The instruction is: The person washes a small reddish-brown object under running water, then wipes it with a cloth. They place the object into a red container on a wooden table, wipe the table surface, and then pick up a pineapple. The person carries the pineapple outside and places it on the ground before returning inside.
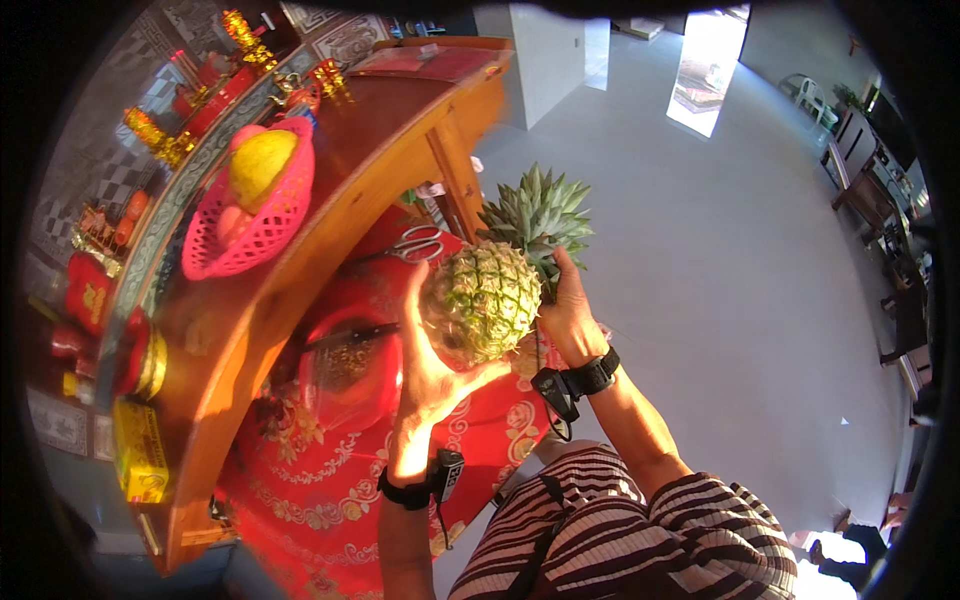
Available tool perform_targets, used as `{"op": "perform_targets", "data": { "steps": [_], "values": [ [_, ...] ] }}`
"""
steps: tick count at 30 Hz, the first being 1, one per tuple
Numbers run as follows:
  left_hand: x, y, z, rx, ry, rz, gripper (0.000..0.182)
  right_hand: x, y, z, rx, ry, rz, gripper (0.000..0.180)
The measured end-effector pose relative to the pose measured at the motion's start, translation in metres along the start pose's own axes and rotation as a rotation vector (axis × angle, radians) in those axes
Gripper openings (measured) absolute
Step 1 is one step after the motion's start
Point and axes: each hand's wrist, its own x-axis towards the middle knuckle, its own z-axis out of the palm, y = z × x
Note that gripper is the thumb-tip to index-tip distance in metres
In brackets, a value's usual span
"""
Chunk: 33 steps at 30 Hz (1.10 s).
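Observation:
A whole pineapple (491, 300) with its green leafy crown (536, 214) is between my two hands, tilted with the crown away to the upper right. My right hand (568, 304) grips it at the base of the crown. My left hand (435, 375) lies along the fruit's near left side, thumb and fingers spread around it. Beneath is a red flowered tablecloth (322, 480). Left of my left hand stands a red plastic basin (390, 375) with a dark-bladed knife (349, 337) across it. Scissors (416, 244) with metal handles lie beyond.
A wooden altar table (247, 330) rises at the left, bearing a pink plastic basket (255, 247) with a yellow fruit (262, 165), a yellow box (141, 454) and gold ornaments (247, 37). Grey floor (720, 300) extends to the right, with dark furniture (877, 202) along the far wall.

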Motion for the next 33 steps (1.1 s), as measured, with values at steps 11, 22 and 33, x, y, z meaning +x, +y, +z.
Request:
{"op": "perform_targets", "data": {
  "steps": [11, 22, 33],
  "values": [
    [-0.013, -0.021, 0.106, -0.194, -0.263, -0.002, 0.102, -0.104, -0.097, -0.075, -0.124, 0.14, -0.453, 0.026],
    [-0.031, -0.041, 0.239, -0.349, -0.386, -0.194, 0.094, -0.144, -0.188, -0.186, 0.202, 0.337, -0.383, 0.022],
    [0.037, -0.09, 0.439, 0.266, -0.464, 0.09, 0.092, -0.066, -0.331, -0.303, 0.339, 0.051, -0.298, 0.045]
  ]
}}
